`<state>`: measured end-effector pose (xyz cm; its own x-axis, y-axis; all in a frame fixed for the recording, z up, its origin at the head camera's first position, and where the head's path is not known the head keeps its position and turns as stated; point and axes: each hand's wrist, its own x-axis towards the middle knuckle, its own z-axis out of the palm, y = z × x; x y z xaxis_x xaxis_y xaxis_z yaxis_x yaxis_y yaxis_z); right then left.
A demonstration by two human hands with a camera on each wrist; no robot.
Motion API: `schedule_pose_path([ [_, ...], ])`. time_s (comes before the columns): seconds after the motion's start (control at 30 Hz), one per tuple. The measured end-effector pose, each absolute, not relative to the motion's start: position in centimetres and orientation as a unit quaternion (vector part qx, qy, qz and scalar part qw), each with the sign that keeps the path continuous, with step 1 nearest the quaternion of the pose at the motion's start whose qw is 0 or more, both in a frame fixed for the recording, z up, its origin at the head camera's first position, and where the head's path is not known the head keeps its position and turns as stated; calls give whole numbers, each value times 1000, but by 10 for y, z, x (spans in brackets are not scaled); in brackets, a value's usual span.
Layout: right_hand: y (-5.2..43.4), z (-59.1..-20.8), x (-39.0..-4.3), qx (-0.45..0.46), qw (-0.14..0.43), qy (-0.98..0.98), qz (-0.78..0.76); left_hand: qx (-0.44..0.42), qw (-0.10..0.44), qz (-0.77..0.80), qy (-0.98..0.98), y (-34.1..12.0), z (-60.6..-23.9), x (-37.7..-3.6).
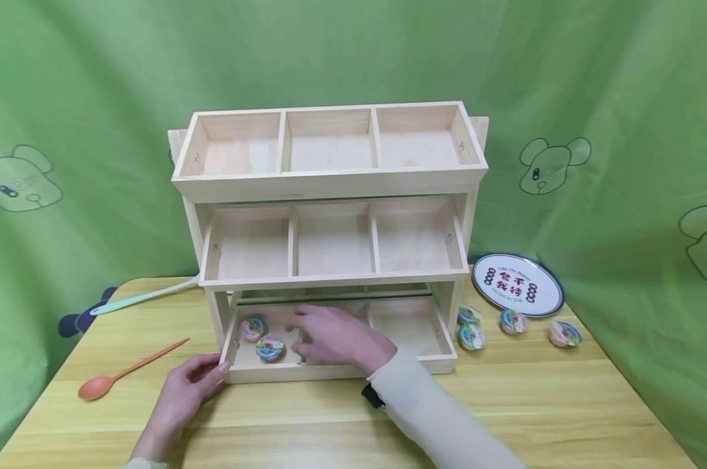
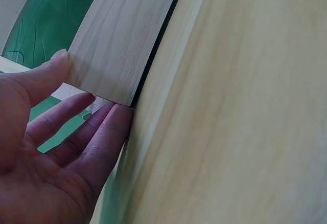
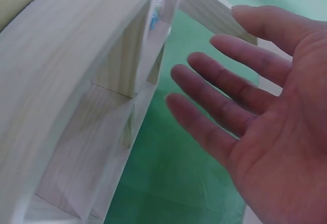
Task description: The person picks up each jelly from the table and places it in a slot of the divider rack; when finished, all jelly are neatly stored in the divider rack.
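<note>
The right hand point(image 1: 335, 335) with its pale sleeve reaches into the bottom tray point(image 1: 338, 372) of the wooden rack point(image 1: 330, 189), fingers straight and released, grasping nothing. The left hand point(image 1: 183, 391) grips that tray's front left corner, thumb and fingers curled round the wood. By my reckoning the job is partway: 2 small cups point(image 1: 262, 339) lie in the left compartment, just beside the right fingertips, while 4 loose cups point(image 1: 514, 326) wait on the table point(image 1: 541, 410), well apart from both hands.
</note>
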<state>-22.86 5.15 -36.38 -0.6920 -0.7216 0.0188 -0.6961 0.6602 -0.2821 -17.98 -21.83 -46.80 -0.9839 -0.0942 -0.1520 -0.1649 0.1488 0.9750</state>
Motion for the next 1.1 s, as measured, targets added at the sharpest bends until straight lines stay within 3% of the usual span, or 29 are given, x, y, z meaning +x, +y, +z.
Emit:
schedule_pose_path([
  [0.5, 73, -363, -218, -393, 31, 910, -127, -91, 31, 655, 749, -218, -468, -180],
  [1.1, 116, -363, -204, -339, 49, 926, -158, -90, 30, 649, 755, -219, -470, -180],
])
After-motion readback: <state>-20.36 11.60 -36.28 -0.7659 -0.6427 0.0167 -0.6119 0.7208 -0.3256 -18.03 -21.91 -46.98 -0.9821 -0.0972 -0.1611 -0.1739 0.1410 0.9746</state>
